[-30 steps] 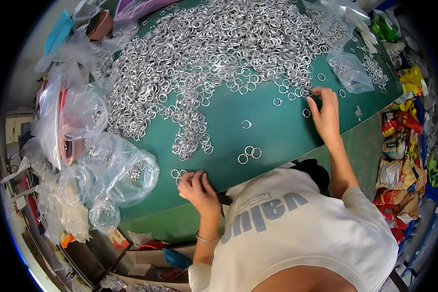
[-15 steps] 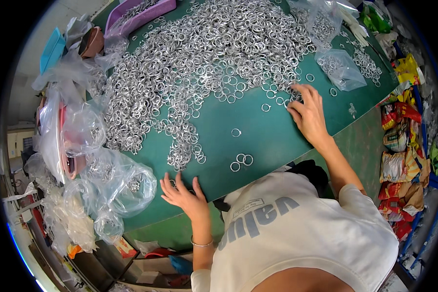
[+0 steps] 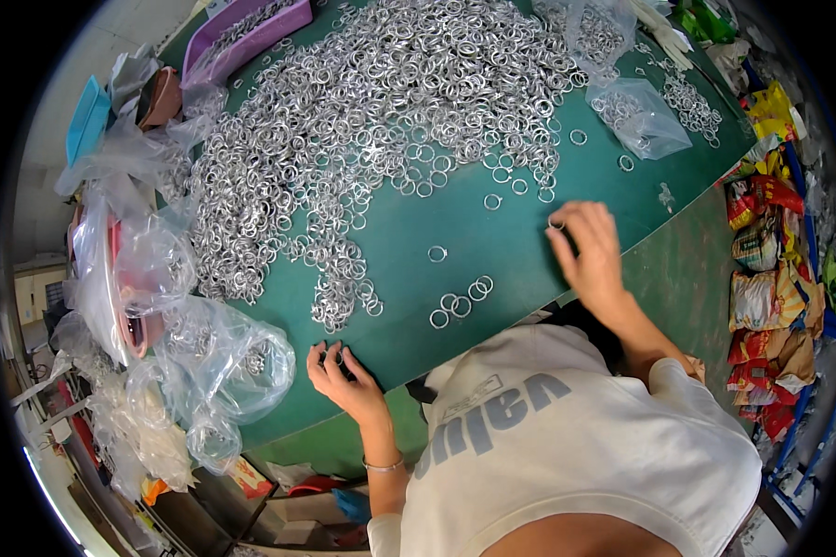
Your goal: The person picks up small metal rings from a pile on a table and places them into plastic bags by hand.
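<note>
A large heap of silvery metal rings (image 3: 418, 74) covers the far part of the green table (image 3: 520, 269). My right hand (image 3: 590, 255) is over the table's right part, near the front edge, with a single ring (image 3: 555, 223) at the tips of its thumb and forefinger. My left hand (image 3: 348, 385) rests at the front edge, fingers apart and slightly curled, holding nothing that I can see. Just beyond its fingertips lies a tongue of rings (image 3: 334, 297) running out from the heap. Several loose rings (image 3: 462, 304) form a short row between my hands; one more ring (image 3: 437, 253) lies beyond them.
Clear plastic bags (image 3: 241, 357) bulge over the table's left side. A purple tray (image 3: 241, 42) holding small metal parts stands at the far left. Another bag of rings (image 3: 641, 116) lies at the right. Colourful packets (image 3: 762, 278) fill a blue rack beyond the right edge.
My right hand has come away from the heap toward the front edge, with a ring at its fingertips. More rings now lie in the row. My left hand's fingers have curled slightly.
</note>
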Demonstrator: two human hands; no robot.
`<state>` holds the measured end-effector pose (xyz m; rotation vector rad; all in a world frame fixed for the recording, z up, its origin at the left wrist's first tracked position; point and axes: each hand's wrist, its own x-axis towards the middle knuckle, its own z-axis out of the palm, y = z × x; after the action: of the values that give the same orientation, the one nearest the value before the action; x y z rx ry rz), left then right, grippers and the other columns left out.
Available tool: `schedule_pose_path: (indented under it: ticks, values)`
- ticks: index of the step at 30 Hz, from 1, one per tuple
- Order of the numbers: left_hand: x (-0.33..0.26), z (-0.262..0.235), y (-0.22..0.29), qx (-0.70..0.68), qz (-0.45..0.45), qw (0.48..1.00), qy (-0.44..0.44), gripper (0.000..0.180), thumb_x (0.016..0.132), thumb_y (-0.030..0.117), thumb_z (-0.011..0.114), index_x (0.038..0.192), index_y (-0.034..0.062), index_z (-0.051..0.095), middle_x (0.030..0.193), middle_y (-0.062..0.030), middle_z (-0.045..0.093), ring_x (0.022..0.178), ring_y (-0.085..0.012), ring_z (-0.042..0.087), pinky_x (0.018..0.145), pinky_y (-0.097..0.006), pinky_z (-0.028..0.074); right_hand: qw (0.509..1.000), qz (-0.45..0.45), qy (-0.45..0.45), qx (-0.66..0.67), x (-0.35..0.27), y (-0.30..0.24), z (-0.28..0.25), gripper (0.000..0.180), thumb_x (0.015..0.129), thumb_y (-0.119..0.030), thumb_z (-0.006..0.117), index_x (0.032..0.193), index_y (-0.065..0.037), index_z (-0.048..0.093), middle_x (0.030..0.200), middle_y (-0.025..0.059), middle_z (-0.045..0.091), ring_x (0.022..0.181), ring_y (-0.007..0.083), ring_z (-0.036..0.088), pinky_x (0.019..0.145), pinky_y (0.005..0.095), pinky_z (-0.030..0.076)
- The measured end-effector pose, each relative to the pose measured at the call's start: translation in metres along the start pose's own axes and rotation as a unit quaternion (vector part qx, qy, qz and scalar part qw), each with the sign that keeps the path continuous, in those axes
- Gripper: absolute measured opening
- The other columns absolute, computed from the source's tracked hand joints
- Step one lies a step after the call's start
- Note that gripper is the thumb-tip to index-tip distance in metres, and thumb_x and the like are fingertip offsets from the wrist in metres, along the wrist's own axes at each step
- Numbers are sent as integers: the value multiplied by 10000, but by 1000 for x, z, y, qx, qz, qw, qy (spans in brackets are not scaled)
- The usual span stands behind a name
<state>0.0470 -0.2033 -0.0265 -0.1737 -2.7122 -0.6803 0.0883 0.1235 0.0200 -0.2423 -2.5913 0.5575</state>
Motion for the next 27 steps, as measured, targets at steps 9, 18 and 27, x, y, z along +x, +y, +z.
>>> schedule_pose_path:
  ticks: [9,18,27]
  values:
    - [4,0,67,-152,102,978,-97,237,736,-13,625,968,22,600,1104,-154,519,1024,-316,494,848,-385,389,972,-46,-171,156,-19,-40,22,289,711,-45,640,978,16,549,927,141,504,870,309,491,751,381,417]
    - [9,31,113,-146,176,953,-197,408,696,130,713,1065,50,559,1092,-99,511,1028,-285,459,859,-394,303,970,-77,-170,158,-1,-16,12,289,711,-70,650,987,-24,576,911,107,521,853,300,498,756,367,424]
    - [20,30,120,-223,124,949,-185,285,713,53,683,975,36,573,942,-74,548,892,-229,519,784,-339,358,969,-18,-181,169,-1,-17,16,250,711,-68,656,948,-24,592,911,98,525,849,292,497,745,367,424]
